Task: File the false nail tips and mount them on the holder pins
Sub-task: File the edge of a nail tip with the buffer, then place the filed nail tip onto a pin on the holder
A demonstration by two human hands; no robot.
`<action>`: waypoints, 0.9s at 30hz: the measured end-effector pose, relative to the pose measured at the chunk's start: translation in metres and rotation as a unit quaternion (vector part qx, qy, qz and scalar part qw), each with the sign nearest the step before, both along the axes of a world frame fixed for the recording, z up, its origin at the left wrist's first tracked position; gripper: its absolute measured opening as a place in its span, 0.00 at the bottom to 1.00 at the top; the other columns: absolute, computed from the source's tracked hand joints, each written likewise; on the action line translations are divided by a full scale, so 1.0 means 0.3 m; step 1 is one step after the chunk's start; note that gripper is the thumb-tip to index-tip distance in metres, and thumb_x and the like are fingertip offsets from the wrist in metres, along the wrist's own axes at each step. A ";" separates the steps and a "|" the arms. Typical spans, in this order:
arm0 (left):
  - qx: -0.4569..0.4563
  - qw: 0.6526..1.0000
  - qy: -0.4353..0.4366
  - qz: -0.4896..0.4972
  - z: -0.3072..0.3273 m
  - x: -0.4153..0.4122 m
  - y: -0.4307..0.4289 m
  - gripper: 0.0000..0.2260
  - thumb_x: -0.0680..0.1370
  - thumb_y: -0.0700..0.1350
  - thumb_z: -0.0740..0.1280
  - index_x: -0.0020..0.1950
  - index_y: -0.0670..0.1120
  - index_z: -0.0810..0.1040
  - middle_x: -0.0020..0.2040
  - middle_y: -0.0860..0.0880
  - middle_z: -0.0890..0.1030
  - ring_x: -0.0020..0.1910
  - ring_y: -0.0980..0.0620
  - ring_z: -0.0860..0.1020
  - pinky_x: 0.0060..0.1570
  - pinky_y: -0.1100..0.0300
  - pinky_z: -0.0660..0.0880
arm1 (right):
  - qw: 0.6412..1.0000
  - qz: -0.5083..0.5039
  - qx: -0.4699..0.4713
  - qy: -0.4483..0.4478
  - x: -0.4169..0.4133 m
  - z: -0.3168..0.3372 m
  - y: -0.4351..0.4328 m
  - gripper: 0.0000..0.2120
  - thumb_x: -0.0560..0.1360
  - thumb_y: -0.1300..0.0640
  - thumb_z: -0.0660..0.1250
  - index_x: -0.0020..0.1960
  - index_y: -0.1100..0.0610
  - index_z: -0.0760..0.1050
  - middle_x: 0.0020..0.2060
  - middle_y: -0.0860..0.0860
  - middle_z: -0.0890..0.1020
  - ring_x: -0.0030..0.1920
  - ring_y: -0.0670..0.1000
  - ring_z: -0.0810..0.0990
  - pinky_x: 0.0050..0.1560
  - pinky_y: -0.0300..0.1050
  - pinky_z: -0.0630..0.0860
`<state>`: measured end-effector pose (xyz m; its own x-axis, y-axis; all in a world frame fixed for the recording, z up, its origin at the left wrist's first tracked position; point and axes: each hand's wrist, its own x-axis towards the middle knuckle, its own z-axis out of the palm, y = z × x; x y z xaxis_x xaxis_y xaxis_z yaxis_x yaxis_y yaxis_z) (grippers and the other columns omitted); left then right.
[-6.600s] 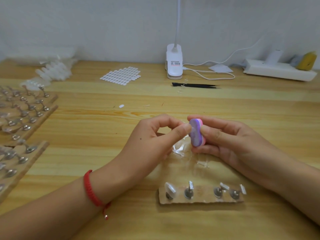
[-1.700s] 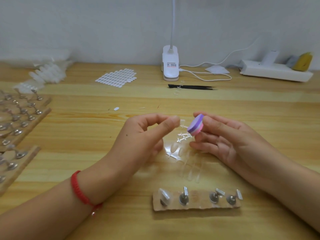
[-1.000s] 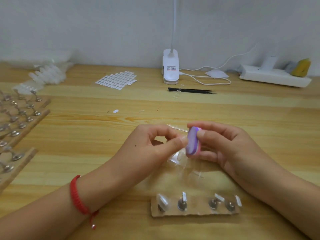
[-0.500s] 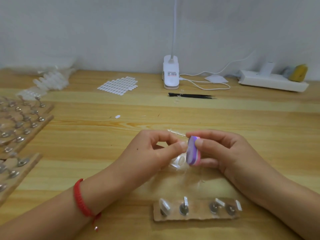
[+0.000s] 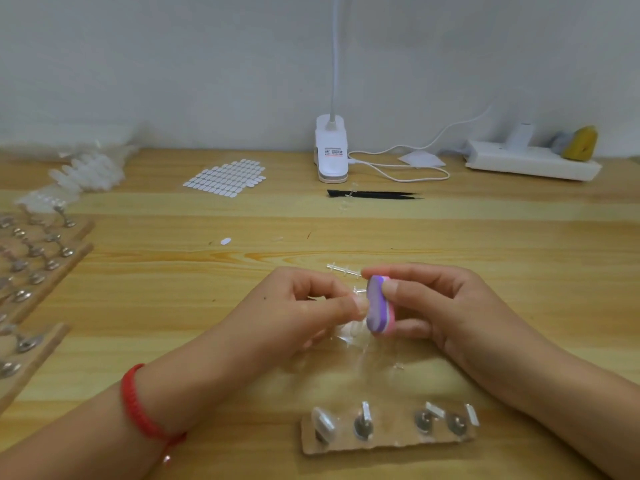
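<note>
Both hands meet over the middle of the tabletop. The left hand pinches a clear nail tip between thumb and forefinger, against the purple face of the file block. The right hand grips that block between thumb and fingers. I judge short, light strokes along the tip's edge best, with the pinch close to the filed end so the thin plastic does not flex or spring away (it would be hard to find among the loose clear tips beneath). The tip nearly vanishes against the fingers, so which edge meets the block cannot be told. On the near holder strip, only the leftmost of the pins plainly bears a tip
</note>
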<state>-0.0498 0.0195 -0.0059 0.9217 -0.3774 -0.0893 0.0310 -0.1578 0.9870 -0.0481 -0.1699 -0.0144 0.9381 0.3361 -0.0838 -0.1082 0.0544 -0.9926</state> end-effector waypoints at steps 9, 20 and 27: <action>-0.001 0.999 -0.019 -0.047 0.000 -0.003 0.010 0.08 0.65 0.56 0.72 0.30 0.52 0.81 0.24 0.56 0.70 0.26 0.60 0.66 0.29 0.71 0.63 | 0.997 -0.035 0.060 0.022 0.014 0.002 0.003 0.09 0.67 0.56 0.75 0.46 0.54 0.86 0.36 0.59 0.83 0.36 0.51 0.84 0.38 0.40 0.81; -0.050 0.997 -0.018 0.064 -0.008 0.002 0.009 0.12 0.66 0.58 0.70 0.41 0.53 0.86 0.26 0.59 0.74 0.23 0.59 0.67 0.31 0.73 0.67 | 0.999 -0.020 0.036 -0.008 -0.011 0.031 0.004 0.09 0.72 0.52 0.63 0.37 0.56 0.76 0.28 0.49 0.64 0.25 0.47 0.63 0.20 0.37 0.66; -0.058 0.997 -0.033 0.032 0.016 -0.024 0.005 0.07 0.65 0.57 0.73 0.34 0.54 0.84 0.23 0.57 0.73 0.23 0.59 0.67 0.29 0.74 0.67 | 0.990 -0.045 -0.066 -0.116 -0.042 0.040 0.023 0.09 0.66 0.49 0.73 0.42 0.52 0.82 0.24 0.50 0.69 0.17 0.49 0.67 0.19 0.36 0.65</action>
<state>-0.0572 0.0211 -0.0011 0.9469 -0.3214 0.0128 -0.0278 -0.0422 0.9987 -0.0605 -0.1630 -0.0024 0.9629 0.2504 0.1003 0.1235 -0.0785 -0.9892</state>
